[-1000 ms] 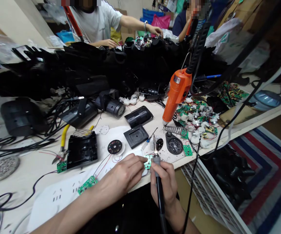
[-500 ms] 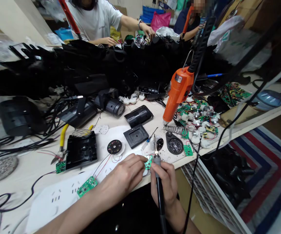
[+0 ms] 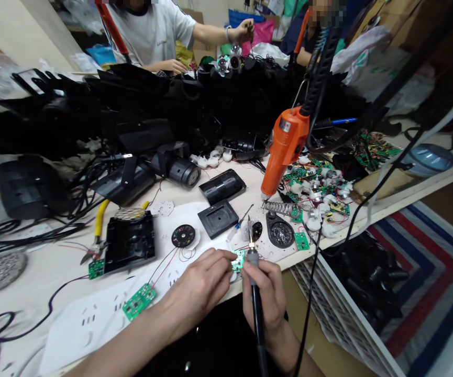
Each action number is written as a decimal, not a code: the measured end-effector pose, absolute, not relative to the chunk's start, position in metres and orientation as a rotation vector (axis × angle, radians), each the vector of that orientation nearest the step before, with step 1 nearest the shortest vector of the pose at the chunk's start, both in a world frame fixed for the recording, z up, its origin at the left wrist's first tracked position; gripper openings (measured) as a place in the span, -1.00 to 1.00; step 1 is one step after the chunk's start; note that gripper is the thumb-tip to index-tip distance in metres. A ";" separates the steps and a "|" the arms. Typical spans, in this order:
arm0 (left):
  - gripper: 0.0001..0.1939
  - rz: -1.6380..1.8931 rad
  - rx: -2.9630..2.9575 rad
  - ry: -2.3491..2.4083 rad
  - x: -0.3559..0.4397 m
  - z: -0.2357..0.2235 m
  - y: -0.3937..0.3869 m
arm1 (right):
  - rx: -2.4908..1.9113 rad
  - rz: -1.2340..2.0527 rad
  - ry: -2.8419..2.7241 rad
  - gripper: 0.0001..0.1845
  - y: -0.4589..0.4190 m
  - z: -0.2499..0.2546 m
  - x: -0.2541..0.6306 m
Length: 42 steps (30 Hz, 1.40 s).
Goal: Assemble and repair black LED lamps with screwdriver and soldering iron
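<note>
My right hand (image 3: 267, 293) is closed round the grey and black handle of a soldering iron (image 3: 254, 259), whose metal tip points up and away from me. Beside it, my left hand (image 3: 206, 277) is closed, with its fingertips at the edge of a small green circuit board (image 3: 238, 260) at the table's front edge. Part of that board is hidden by both hands. Just beyond lies a white part with a black disc (image 3: 256, 229). A round black LED disc (image 3: 183, 236) with red and black wires sits left of my fingers, and its wires run to another green board (image 3: 139, 301).
An orange electric screwdriver (image 3: 285, 149) hangs over the table. Right of my hands lie an iron stand with a coil spring (image 3: 283, 209) and a heap of boards (image 3: 320, 191). An open black housing (image 3: 131, 241) and yellow-handled pliers (image 3: 99, 225) are at left. Two people work across the table.
Across the table, a person's hand has lifted from the pile, and round parts show below it. My hands and the soldering iron have hardly moved; the view has shifted slightly.
</note>
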<state>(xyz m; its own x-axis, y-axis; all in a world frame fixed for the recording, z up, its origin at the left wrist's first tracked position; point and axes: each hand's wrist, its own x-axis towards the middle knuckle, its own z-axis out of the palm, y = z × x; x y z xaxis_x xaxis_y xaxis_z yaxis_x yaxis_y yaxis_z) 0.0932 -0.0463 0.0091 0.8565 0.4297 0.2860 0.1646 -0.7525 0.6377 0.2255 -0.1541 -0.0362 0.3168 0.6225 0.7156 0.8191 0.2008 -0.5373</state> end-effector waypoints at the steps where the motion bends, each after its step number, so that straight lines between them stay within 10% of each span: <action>1: -0.87 0.560 2.406 0.432 0.093 0.008 -0.047 | -1.502 -0.224 -1.387 -0.62 -0.154 -0.036 0.226; 42: -0.86 0.539 2.314 0.444 0.097 0.013 -0.040 | -1.502 -0.213 -1.389 -0.64 -0.154 -0.036 0.227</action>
<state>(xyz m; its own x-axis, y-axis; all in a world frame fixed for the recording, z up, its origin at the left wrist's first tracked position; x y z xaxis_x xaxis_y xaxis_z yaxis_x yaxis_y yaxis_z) 0.0966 -0.0397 0.0126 0.8539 0.4554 0.2517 0.1596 -0.6896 0.7064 0.2272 -0.1544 -0.0358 0.3153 0.6322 0.7077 0.8150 0.2017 -0.5433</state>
